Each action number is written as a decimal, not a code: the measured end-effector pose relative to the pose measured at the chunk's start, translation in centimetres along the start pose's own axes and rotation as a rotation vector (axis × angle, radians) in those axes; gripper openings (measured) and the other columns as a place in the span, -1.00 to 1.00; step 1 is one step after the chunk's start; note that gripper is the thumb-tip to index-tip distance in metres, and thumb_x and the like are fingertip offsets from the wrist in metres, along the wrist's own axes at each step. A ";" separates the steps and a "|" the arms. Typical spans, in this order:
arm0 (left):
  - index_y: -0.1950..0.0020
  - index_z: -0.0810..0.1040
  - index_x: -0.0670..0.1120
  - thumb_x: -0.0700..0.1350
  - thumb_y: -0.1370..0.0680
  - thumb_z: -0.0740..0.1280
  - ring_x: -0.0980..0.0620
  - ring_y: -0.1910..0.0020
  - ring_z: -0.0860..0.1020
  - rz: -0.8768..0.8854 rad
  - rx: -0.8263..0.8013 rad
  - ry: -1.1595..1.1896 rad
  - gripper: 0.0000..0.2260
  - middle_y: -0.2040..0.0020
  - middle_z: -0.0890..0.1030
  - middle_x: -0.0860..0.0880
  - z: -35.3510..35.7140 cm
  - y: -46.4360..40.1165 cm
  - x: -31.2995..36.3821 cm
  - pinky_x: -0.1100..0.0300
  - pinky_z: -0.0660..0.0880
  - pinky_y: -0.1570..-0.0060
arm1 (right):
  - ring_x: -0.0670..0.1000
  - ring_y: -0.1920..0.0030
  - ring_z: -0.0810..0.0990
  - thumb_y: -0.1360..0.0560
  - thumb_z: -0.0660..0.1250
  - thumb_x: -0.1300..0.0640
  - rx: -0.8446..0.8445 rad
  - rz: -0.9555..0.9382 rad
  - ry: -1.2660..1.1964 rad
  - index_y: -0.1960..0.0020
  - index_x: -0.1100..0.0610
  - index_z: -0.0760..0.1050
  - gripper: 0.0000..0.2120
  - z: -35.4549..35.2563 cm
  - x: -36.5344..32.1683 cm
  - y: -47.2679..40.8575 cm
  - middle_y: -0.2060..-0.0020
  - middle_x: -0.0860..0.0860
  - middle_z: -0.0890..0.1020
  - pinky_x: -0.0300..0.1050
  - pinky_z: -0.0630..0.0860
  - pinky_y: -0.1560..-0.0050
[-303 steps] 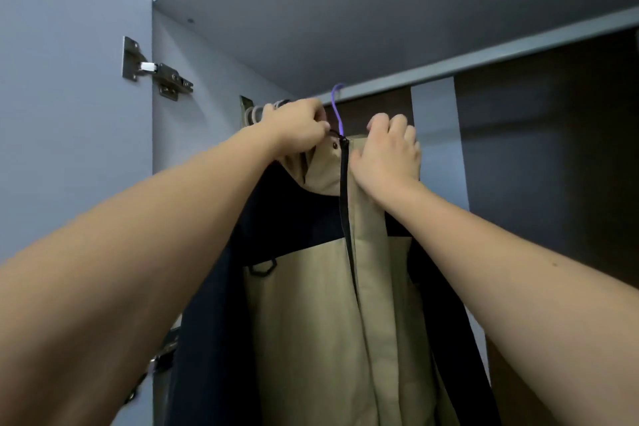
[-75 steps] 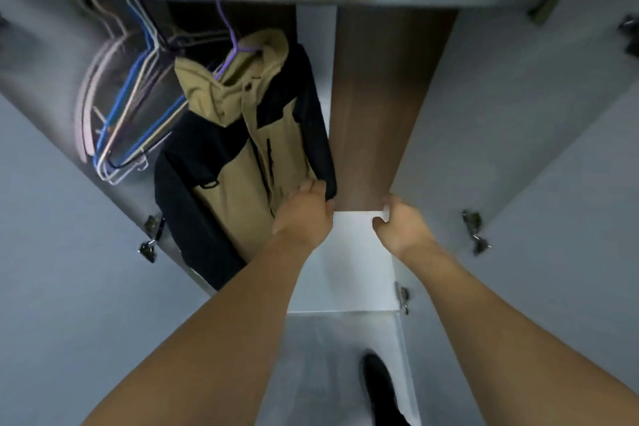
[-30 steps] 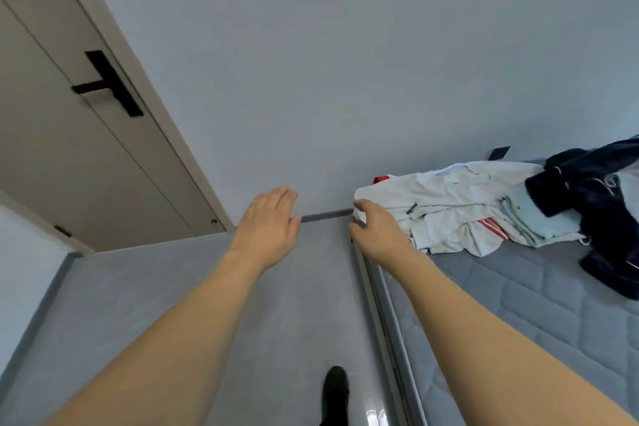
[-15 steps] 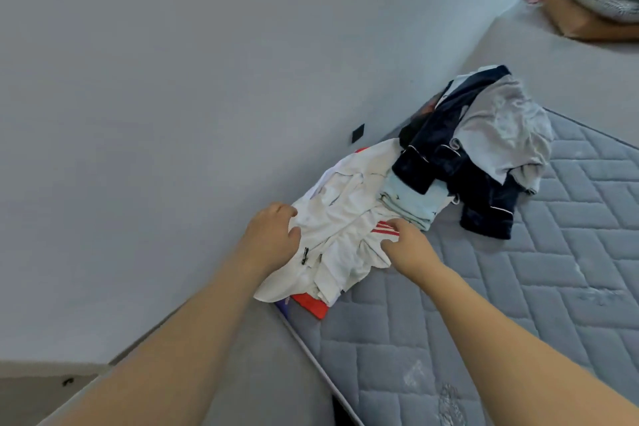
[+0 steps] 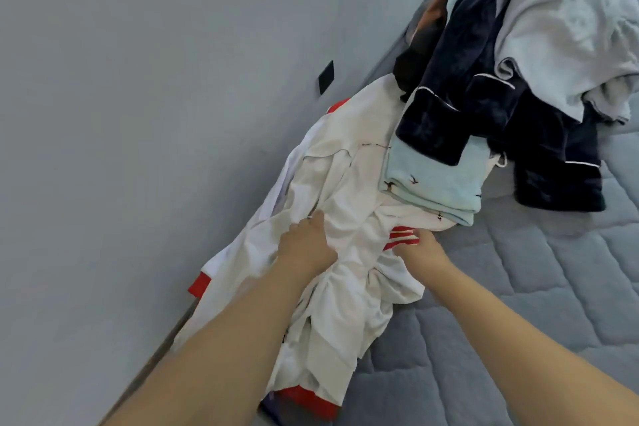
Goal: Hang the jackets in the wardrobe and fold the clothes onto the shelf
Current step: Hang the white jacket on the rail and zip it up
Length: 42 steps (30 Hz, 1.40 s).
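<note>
A white garment with red trim (image 5: pixel 349 183) lies crumpled along the mattress edge by the wall. My left hand (image 5: pixel 306 245) grips a bunch of its white cloth. My right hand (image 5: pixel 420 247) pinches the same garment by its red stripes. A folded pale blue piece (image 5: pixel 432 180) rests on the white garment's far end. A dark navy garment with white piping (image 5: pixel 484 107) and a light grey garment (image 5: pixel 567 21) are heaped behind.
The grey quilted mattress (image 5: pixel 518 304) fills the right and bottom of the view. A plain grey wall (image 5: pixel 155 114) with a small black plate (image 5: pixel 326 77) runs along the left, close to the clothes.
I turned from the wardrobe, where the tan and navy jacket hangs, to the bed. Both hands went from the white garment's edges to gripping it, and the view moved closer.
</note>
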<state>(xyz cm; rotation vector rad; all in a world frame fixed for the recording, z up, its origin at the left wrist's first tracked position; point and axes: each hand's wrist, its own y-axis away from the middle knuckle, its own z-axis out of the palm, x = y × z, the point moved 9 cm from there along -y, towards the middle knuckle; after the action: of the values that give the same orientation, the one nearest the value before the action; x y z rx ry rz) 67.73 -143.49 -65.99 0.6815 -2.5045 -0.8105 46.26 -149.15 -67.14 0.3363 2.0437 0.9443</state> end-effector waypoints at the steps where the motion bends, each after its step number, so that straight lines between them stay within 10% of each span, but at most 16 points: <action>1: -0.40 0.28 -0.06 -0.09 -0.54 0.24 -0.15 -0.13 0.50 -0.026 -0.031 0.038 -0.57 -0.21 0.50 -0.11 1.6 -1.2 -0.9 0.04 0.46 -0.06 | 0.11 -0.04 0.52 -0.49 0.28 0.25 -0.005 0.013 -0.040 -0.17 0.19 0.45 -0.75 0.7 0.6 -1.5 -0.03 0.09 0.56 0.01 0.49 -0.02; 3: -0.07 0.42 -0.06 -0.11 -0.57 0.16 -0.06 0.09 0.51 0.008 -0.082 0.164 -0.88 0.00 0.56 -0.06 4.0 -2.0 -1.9 0.09 0.44 0.10 | 0.02 0.04 0.51 -0.52 0.33 0.14 -0.008 0.078 -0.151 -0.22 0.13 0.39 -0.70 1.7 1.9 -3.7 0.01 0.01 0.54 -0.08 0.47 0.07; 7: 0.34 0.44 0.07 0.00 -0.51 0.18 0.13 0.38 0.45 0.114 -0.371 0.535 -0.78 0.38 0.48 0.14 5.7 2.5 -2.2 0.28 0.39 0.33 | 0.14 -0.16 0.52 -0.52 0.33 -0.17 -0.012 0.324 -0.352 -0.42 0.11 0.32 -0.42 3.6 3.5 -5.3 -0.19 0.08 0.53 0.08 0.45 -0.17; 14: 0.19 0.53 0.03 0.15 -0.37 0.27 0.11 0.24 0.55 0.065 -0.658 0.327 -0.78 0.25 0.58 0.15 2.4 5.2 -4.0 0.22 0.47 0.13 | 0.12 0.11 0.53 -0.55 0.28 0.11 0.073 0.303 -0.481 -0.16 0.25 0.43 -0.73 3.9 0.5 -4.6 0.11 0.13 0.54 -0.01 0.54 0.11; 18: -0.01 0.50 0.11 0.14 -0.46 0.25 0.06 -0.01 0.53 0.102 -0.241 0.319 -0.80 -0.03 0.55 0.20 -2.0 -0.6 -4.7 0.14 0.46 0.00 | 0.06 0.24 0.45 -0.56 0.20 0.13 0.084 0.268 -0.317 -0.05 0.24 0.43 -0.82 1.3 1.1 -3.5 0.20 0.11 0.48 -0.09 0.45 0.29; 22: -0.58 0.06 0.03 0.17 -0.45 0.36 -0.18 -0.49 0.20 -0.135 -0.044 0.271 -0.21 -0.53 0.21 -0.04 -1.0 -5.8 -7.2 -0.07 0.24 -0.38 | 0.05 0.25 0.49 -0.55 0.20 0.07 0.038 0.146 -0.124 0.04 0.18 0.46 -0.82 -0.3 1.5 -1.9 0.22 0.04 0.52 -0.13 0.34 0.33; 31: 0.09 0.54 0.01 0.07 -0.38 0.23 0.04 0.15 0.57 0.077 -0.178 0.291 -0.78 0.17 0.61 0.07 2.1 -0.2 -5.5 0.08 0.54 0.10 | 0.05 -0.08 0.55 -0.57 0.19 -0.11 -0.597 0.343 1.062 -0.17 0.10 0.49 -0.67 4.6 11.1 5.0 -0.16 0.04 0.57 -0.14 0.47 -0.04; 34: 0.21 0.46 0.04 0.08 -0.37 0.29 0.15 0.26 0.50 0.120 -0.405 0.136 -0.87 0.26 0.53 0.16 3.3 4.5 -7.3 0.26 0.40 0.31 | 0.10 -0.15 0.54 -0.54 0.17 -0.05 -0.435 0.306 1.114 -0.24 0.10 0.48 -0.64 3.5 8.7 2.7 -0.19 0.04 0.55 -0.02 0.50 -0.11; 38: -0.10 0.48 0.06 0.06 -0.39 0.40 0.20 -0.04 0.50 0.161 -0.386 0.339 -0.68 -0.13 0.45 0.20 1.2 4.8 -7.3 0.35 0.44 0.06 | 0.14 -0.16 0.44 -0.53 0.22 -0.01 0.115 -0.126 0.942 -0.29 0.13 0.36 -0.62 1.6 -1.7 -1.9 -0.22 0.10 0.45 -0.01 0.39 -0.01; 42: -0.20 0.53 0.16 0.08 -0.32 0.42 0.20 -0.11 0.57 0.119 -0.445 0.548 -0.56 -0.13 0.58 0.26 0.7 3.5 -5.4 0.26 0.52 -0.05 | 0.19 -0.44 0.26 -0.47 0.34 -0.16 0.042 -0.330 0.927 -0.56 0.09 -0.11 -0.11 5.0 -5.7 -4.7 -0.48 0.14 0.21 0.18 0.24 -0.39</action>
<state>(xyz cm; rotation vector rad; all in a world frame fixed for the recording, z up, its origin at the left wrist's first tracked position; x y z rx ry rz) 70.52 -137.70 -65.59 0.5047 -1.7788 -0.9426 54.13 -152.92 -69.03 -0.5138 2.8205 0.9321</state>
